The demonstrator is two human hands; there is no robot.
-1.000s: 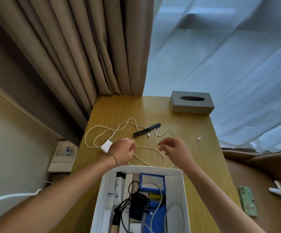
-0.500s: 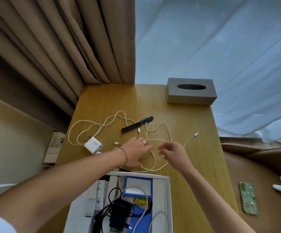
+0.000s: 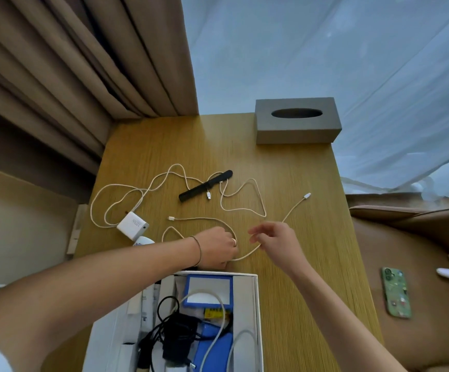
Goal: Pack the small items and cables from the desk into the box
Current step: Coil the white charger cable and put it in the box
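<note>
Cable, thin cream-white cord (image 3: 247, 255), loops mid-frame between hands: left hand (image 3: 218, 248) curled onto it, right hand (image 3: 274, 241) pinching it (fingertips together).

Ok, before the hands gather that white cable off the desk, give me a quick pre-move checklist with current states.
1. Left hand on the white cable: ok, it rests over the near loop; actual grip cannot tell.
2. Right hand holding the cable: cannot tell, its fingers are curled beside the strand.
3. Cable free of the black comb: not ok, a strand crosses it.
4. White charger packed: not ok, it lies on the desk.
5. Box open: ok.
</note>
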